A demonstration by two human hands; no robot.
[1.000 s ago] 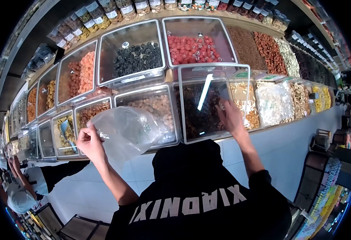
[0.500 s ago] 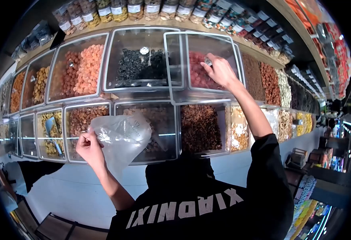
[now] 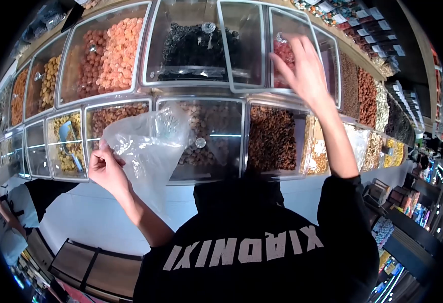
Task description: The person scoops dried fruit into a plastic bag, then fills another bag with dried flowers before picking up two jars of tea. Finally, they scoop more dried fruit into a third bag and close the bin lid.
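Observation:
My left hand (image 3: 106, 170) pinches the rim of a clear plastic bag (image 3: 148, 146), which it holds up in front of the lower row of bins. My right hand (image 3: 302, 65) is raised with fingers spread, flat against a clear hinged lid (image 3: 249, 45) swung up over the upper row. Behind that lid show the bin of red candied fruit (image 3: 283, 50) and part of the bin of black dried fruit (image 3: 193, 45). Below it, the bin of dark brown dried fruit (image 3: 272, 137) stands uncovered.
Clear bins of dried fruit and nuts run left and right in two rows, one holding a blue scoop (image 3: 67, 135). The white counter front (image 3: 92, 219) drops below them. Another person (image 3: 11, 222) stands at the lower left. Display racks (image 3: 408, 212) stand at the right.
My right hand has lifted the clear lid off the brown fruit bin and swung it up against the upper row. The left hand kept hold of the bag.

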